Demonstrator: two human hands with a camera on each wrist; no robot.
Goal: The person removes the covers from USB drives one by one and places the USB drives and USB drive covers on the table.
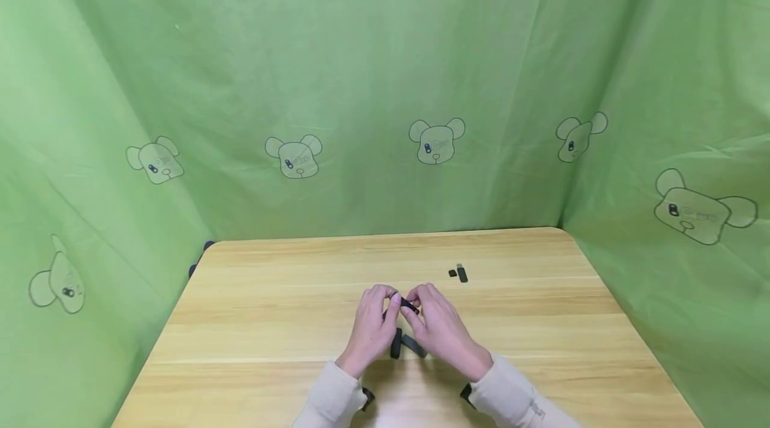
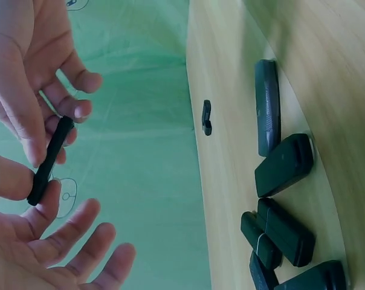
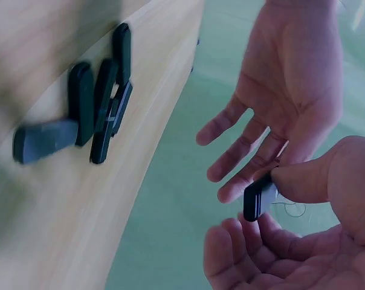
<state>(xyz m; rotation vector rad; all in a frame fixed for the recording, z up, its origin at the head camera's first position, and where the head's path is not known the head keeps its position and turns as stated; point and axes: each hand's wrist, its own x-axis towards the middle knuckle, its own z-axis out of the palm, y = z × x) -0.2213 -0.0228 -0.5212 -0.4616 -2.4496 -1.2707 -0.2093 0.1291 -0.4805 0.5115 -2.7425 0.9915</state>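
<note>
In the head view, both hands meet over the near middle of the table around a slim black stick (image 1: 410,305) that looks like a USB flash drive. The left hand (image 1: 371,324) pinches one end of it between thumb and index finger, its other fingers spread in the left wrist view. At the other end, the right hand (image 1: 442,328) holds it with thumb and fingertips. The held black stick (image 2: 49,162) shows no metal plug. Below the hands lie several dark flash-drive-like pieces, among them a black one (image 1: 396,343) and a dark grey one (image 1: 414,346).
Farther back on the wooden table (image 1: 271,294) lies a black USB flash drive (image 1: 462,274) with its silver plug bare. A small black cap (image 1: 452,273) is beside it. Green curtains (image 1: 361,80) with bear prints stand around the table's back and sides.
</note>
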